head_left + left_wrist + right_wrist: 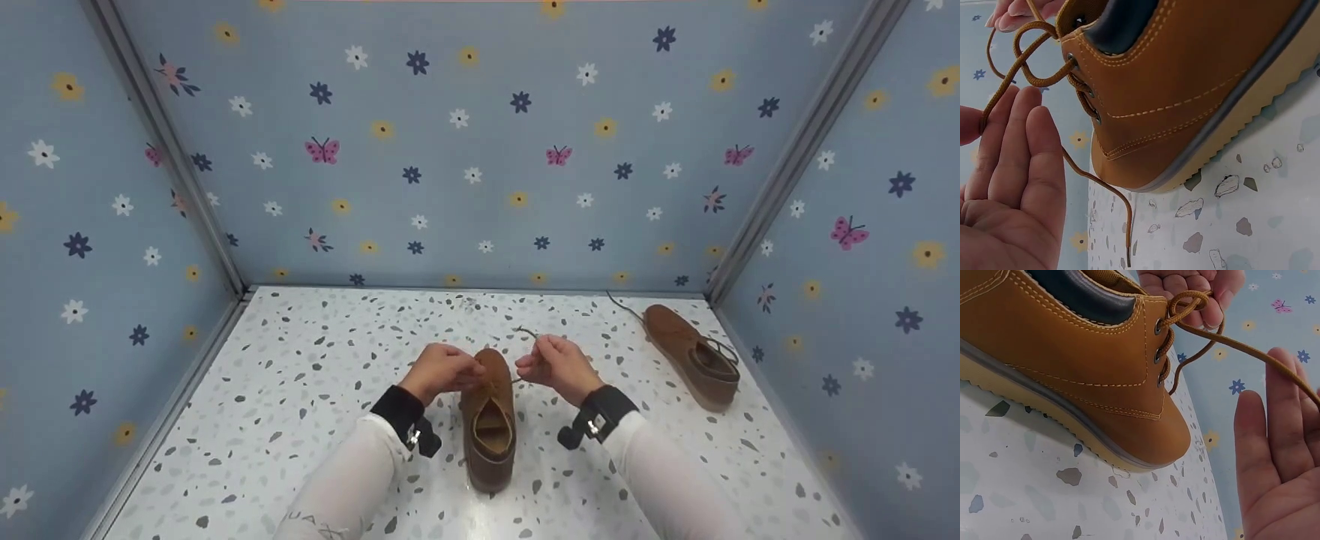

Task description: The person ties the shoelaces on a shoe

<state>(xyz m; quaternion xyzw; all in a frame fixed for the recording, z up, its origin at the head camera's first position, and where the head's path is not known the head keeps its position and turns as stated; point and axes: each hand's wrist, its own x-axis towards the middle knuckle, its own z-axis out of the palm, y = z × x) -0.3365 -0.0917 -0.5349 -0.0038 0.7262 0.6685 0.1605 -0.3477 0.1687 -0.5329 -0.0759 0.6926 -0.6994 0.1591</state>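
A brown lace-up shoe [491, 476] stands upright on the speckled surface, toe pointing away from me. My left hand [446, 369] is at the left of its toe and pinches one shoelace [1000, 93] between thumb and forefinger. The loose end of that lace hangs past the fingers in the left wrist view. On the other side, my right hand [559, 367] pinches the other lace end [1258, 354], drawn out to the right. Between the hands, the laces cross in a loose loop [1185, 305] above the top eyelets.
A second brown shoe [671, 337] lies at the right near the wall, a lace trailing from it toward the back. Blue flowered panels [480, 150] close off the back and both sides of the white speckled surface [322, 420]. Black camera straps [397, 409] circle both wrists.
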